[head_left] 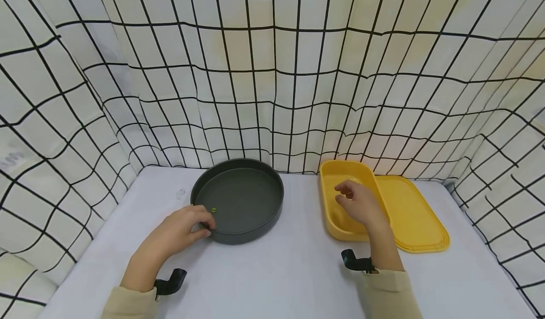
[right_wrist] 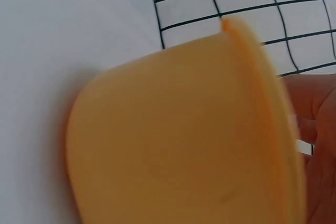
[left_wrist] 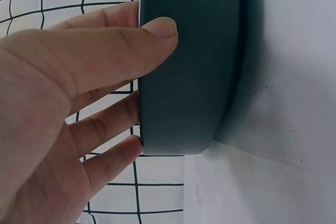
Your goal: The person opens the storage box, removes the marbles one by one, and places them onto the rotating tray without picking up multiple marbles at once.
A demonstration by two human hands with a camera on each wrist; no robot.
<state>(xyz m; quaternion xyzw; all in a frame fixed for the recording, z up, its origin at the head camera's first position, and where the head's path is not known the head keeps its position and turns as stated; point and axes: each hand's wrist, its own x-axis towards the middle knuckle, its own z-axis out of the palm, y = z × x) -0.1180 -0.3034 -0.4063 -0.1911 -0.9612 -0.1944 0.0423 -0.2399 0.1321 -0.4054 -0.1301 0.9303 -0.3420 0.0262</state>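
A round dark grey pan (head_left: 238,200) stands on the white table, left of the middle. My left hand (head_left: 187,226) grips its near-left rim, the thumb pressed on the outer wall (left_wrist: 194,77) and the other fingers behind the rim. Small green bits (head_left: 214,210) lie inside the pan close to those fingers. To the right is a yellow rectangular container (head_left: 329,210) without a cover. Above it hovers my right hand (head_left: 359,203), fingers loosely bent, with nothing visible between thumb and forefinger. Its fingertips fall mostly outside the right wrist view, where the container's side wall (right_wrist: 178,129) dominates.
A flat yellow lid (head_left: 415,215) lies against the container's right side. White panels with black wire grid (head_left: 272,87) enclose the table at the back and both sides. Black wrist mounts (head_left: 170,282) stick out from both cuffs.
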